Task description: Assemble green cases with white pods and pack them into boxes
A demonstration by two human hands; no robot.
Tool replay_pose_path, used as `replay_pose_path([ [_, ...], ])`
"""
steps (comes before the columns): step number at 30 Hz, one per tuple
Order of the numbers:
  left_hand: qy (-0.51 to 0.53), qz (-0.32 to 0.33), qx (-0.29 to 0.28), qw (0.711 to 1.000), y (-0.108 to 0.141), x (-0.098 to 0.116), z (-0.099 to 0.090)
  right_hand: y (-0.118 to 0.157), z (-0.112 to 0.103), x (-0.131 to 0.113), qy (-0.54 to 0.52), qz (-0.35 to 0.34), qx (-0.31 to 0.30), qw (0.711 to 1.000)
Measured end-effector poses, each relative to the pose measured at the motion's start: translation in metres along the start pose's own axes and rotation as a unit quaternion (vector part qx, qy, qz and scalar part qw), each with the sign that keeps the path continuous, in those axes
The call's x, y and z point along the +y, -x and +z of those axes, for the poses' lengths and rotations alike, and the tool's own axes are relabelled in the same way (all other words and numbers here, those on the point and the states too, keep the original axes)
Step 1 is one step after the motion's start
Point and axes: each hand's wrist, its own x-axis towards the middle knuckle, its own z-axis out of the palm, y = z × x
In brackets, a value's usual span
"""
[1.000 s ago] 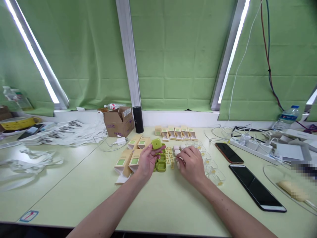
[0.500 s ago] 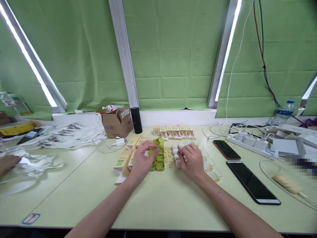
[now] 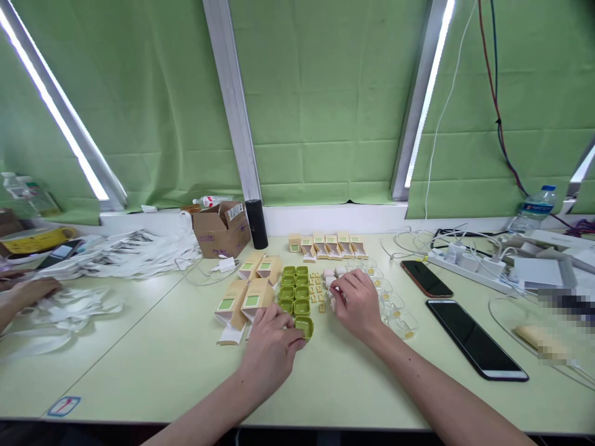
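Note:
My left hand [image 3: 274, 337] is closed on a small green tray [image 3: 304, 326] at the near end of two columns of green trays [image 3: 302, 292]. My right hand [image 3: 356, 300] rests over a group of pale pink-white pieces [image 3: 328, 272], its fingers bent together; what they hold, if anything, is hidden. Between the green trays and the pale pieces lie small yellow pieces [image 3: 318, 289] in columns. Right of my right hand are clear plastic covers [image 3: 393, 301]. Open yellow cartons [image 3: 258, 292] stand left of the trays.
More cartons [image 3: 331, 246] line the back. A brown box [image 3: 220, 232] and black cylinder [image 3: 256, 224] stand behind left. Two phones [image 3: 474, 337] and a power strip [image 3: 469, 266] lie right. Another person's hand [image 3: 35, 294] is at white straps [image 3: 83, 306] far left.
My left hand has moved toward me with the green tray, which was above the far trays and is now at the near end. My right hand has barely moved. The other person's hand shifted.

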Motion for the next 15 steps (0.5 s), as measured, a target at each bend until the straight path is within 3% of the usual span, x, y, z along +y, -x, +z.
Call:
replay_pose_path([
  [4, -0.001, -0.024, -0.035, 0.999, -0.0036, 0.0013, 0.0074, 0.0008, 0.0005, 0.0011, 0.007, 0.004, -0.011, 1.000],
  [8, -0.004, -0.020, -0.038, 0.999, -0.0077, 0.0003, 0.0099, 0.0025, 0.0008, 0.0010, 0.032, -0.007, -0.068, 0.997],
  [15, 0.039, -0.016, 0.000, 0.999, -0.0075, -0.0015, 0.0116, 0.0084, 0.0080, -0.0084, 0.096, -0.048, -0.166, 0.980],
])
